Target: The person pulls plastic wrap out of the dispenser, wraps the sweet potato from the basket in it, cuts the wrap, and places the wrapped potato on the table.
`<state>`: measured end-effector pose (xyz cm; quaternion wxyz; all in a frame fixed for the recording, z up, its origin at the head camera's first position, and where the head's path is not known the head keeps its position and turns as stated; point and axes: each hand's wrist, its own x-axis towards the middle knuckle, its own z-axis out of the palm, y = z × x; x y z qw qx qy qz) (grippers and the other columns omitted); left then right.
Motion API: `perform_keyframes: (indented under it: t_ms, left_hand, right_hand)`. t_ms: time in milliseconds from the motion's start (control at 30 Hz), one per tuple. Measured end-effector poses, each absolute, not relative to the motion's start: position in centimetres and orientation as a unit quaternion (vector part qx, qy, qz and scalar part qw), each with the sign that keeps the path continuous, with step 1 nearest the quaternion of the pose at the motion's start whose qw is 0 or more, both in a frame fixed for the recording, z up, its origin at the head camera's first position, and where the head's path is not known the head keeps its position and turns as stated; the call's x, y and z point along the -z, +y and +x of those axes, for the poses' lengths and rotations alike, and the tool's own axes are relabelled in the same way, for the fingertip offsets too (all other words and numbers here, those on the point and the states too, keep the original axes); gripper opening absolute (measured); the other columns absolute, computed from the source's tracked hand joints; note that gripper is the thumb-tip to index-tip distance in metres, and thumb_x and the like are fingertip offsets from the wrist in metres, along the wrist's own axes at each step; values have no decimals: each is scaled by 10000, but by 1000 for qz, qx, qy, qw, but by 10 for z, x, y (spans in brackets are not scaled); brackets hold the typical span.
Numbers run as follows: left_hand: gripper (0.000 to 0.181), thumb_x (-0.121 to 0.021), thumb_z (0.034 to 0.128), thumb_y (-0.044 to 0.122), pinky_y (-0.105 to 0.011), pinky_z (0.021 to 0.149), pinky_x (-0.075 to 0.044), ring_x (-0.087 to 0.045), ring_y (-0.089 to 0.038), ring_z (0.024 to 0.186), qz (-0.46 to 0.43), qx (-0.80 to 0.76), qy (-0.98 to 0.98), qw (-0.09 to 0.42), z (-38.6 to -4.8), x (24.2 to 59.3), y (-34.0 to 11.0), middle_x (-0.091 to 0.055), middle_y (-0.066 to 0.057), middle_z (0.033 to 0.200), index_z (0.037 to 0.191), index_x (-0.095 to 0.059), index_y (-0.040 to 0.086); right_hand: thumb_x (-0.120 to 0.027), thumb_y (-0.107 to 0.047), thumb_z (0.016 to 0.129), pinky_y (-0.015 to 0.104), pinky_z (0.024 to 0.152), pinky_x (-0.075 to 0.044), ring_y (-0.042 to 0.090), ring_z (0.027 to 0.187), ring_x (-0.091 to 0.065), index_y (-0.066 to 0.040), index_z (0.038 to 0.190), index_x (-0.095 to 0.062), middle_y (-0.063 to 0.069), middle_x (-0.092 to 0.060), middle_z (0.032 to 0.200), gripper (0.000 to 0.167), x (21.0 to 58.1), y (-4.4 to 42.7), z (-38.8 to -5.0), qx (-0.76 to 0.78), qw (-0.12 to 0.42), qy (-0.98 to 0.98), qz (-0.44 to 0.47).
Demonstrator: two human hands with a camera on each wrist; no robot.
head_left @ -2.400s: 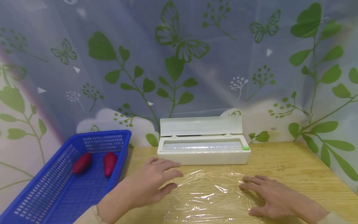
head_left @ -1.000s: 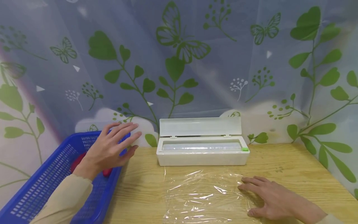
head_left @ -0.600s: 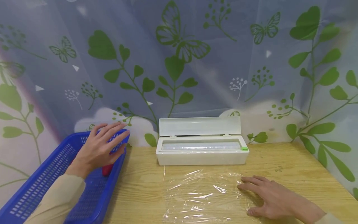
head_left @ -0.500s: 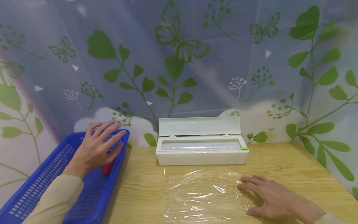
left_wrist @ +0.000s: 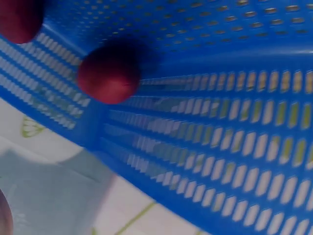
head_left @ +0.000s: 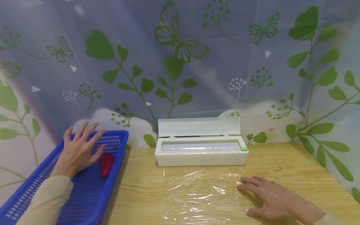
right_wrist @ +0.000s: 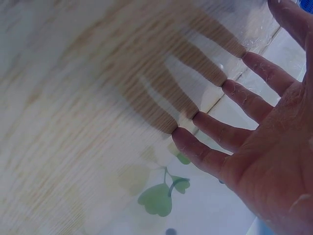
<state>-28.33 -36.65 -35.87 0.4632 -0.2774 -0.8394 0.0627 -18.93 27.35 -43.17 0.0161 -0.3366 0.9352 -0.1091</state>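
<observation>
My left hand hovers over the blue plastic basket, fingers spread and holding nothing. To the right of its thumb lies a dark red tuber, perhaps a sweet potato; in the head view the hand hides a second one. Both show in the left wrist view, one sweet potato near the basket's corner, the other at the top left edge. A crinkled sheet of clear plastic wrap is spread on the table. At its right edge my right hand rests its fingertips, with the fingers stretched out in the right wrist view.
Behind the wrap stands a white cling-film dispenser, its lid raised, a film roll inside and a green slider at its right end. A leaf-patterned curtain closes off the back of the wooden table.
My left hand has left the wrap's left edge and moved left over the basket, most recently farther left, uncovering the right-hand tuber. The right hand has stayed in place.
</observation>
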Motion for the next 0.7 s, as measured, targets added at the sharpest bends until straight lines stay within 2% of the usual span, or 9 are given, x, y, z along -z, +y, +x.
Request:
perform_keyframes:
  t_ms: [233,300,400,600,700]
  left_hand:
    - [689,-266,1011,597,-821,937,-342,-502,-477,1307,-277,-116,-861,410,-287,370,-384,-571,-233,1394,1292,-650,98]
    - [688,-273,998,591,-822,925,-350,-503,-478,1305,-278,-123,-864,401,-288,371,-388,-572,-233,1391,1282,-654,93]
    - [629,-331,946,526,-823,898,-368,-515,-478,1277,-274,-133,-868,392,-287,374,-394,-576,-233,1376,1250,-658,84]
    - [542,-567,729,357,-821,857,-390,-532,-480,1212,-263,-145,-875,379,-287,380,-405,-597,-251,1288,1180,-643,66]
    - [546,-668,684,343,-817,850,-401,-545,-481,1208,-260,-153,-882,361,-287,383,-409,-597,-254,1274,1160,-647,78]
  right_hand:
    - [-682,-659,863,737,836,-493,492,1323,-515,-256,1435,-560,112,-541,1500,710,431,273,-189,114,28,935,-336]
    - [-682,-654,865,730,839,-496,492,1322,-516,-254,1436,-560,114,-542,1499,708,431,273,-189,115,26,934,-337]
    - [-680,-650,869,710,848,-505,488,1318,-522,-248,1435,-563,116,-548,1494,705,431,273,-189,114,22,933,-340]
    - [-680,-652,868,697,834,-513,482,1310,-529,-245,1430,-568,110,-555,1486,703,430,274,-190,113,19,933,-340]
    - [-679,-653,869,696,838,-513,476,1317,-526,-249,1433,-566,105,-553,1490,703,430,274,-190,112,21,934,-340]
